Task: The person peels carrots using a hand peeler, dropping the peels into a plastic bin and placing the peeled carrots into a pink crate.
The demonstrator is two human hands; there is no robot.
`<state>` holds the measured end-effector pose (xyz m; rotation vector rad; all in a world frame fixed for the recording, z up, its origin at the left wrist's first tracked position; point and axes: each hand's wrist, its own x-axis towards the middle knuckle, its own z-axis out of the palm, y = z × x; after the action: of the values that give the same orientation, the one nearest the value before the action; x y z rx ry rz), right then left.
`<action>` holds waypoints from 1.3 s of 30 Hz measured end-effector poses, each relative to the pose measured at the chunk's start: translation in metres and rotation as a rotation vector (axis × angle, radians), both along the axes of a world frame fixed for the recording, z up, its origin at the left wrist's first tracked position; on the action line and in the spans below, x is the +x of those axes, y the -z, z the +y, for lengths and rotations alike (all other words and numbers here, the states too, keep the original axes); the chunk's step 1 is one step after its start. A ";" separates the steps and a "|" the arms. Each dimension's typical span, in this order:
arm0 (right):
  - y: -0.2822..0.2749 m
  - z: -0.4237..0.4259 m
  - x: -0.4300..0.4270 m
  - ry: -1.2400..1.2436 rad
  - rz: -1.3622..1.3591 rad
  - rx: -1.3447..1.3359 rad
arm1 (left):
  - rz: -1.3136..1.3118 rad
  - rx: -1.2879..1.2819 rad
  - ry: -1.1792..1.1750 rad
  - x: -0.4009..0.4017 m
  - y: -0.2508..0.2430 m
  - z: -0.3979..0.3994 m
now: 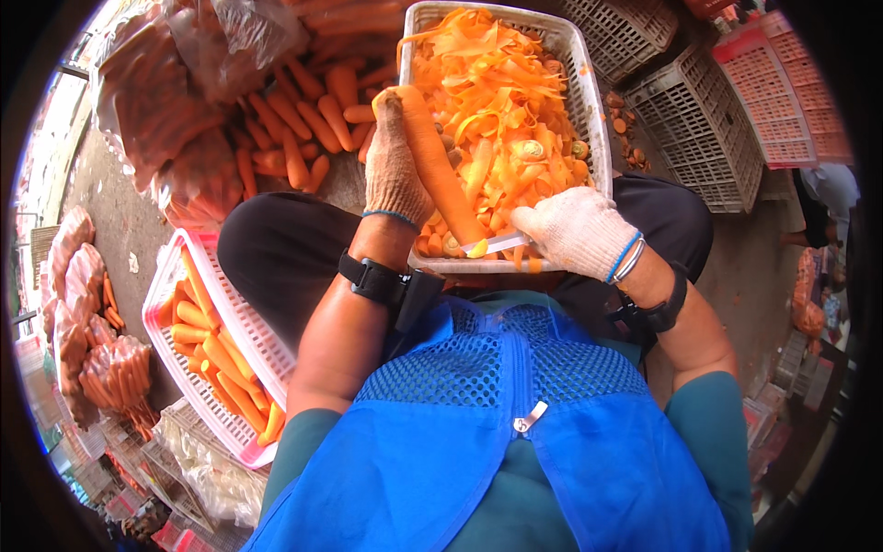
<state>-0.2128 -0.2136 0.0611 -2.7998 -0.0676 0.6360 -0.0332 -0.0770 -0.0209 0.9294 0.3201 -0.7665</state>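
My left hand (397,165), in a soiled knit glove, grips a large carrot (441,169) that slants over a white plastic crate (597,114). The carrot's lower end points toward me, close to the crate's near rim. In my right hand (579,224), also gloved, is a metal blade tool (509,242), a knife or peeler; the glove hides its handle. A small yellow-orange piece (477,249) sits on the blade near the carrot's lower end. Carrot peelings (503,76) and cut carrot ends (531,150) heap up inside the crate.
Loose carrots (296,124) and a plastic bag of carrots (155,103) lie ahead on the left. A pink-and-white basket (200,393) of smooth carrots stands by my left knee. Stacked crates (697,124) stand on the right, with carrot scraps (621,127) on the ground.
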 end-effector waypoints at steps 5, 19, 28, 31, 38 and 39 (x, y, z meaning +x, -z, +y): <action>0.008 -0.001 0.009 -0.089 0.073 -0.159 | -0.261 -0.041 0.065 -0.002 0.014 -0.003; 0.100 0.003 0.044 0.120 0.088 -0.209 | -0.413 -0.254 -0.017 -0.003 -0.022 0.003; -0.026 0.011 0.006 1.113 -0.457 1.054 | 0.035 -0.623 -0.153 0.011 -0.039 0.023; -0.010 0.016 -0.004 1.055 -0.495 1.121 | 0.201 -0.585 -0.223 0.001 -0.033 0.018; 0.000 0.036 0.009 0.925 -0.698 1.244 | 0.083 -0.497 -0.246 -0.004 -0.030 0.017; 0.003 0.040 0.013 0.900 -0.764 1.217 | 0.110 -0.446 -0.293 -0.004 -0.028 0.015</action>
<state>-0.1995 -0.1733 0.0580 -1.4551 0.4603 -0.5532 -0.0372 -0.0618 0.0071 0.4088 0.3538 -0.5847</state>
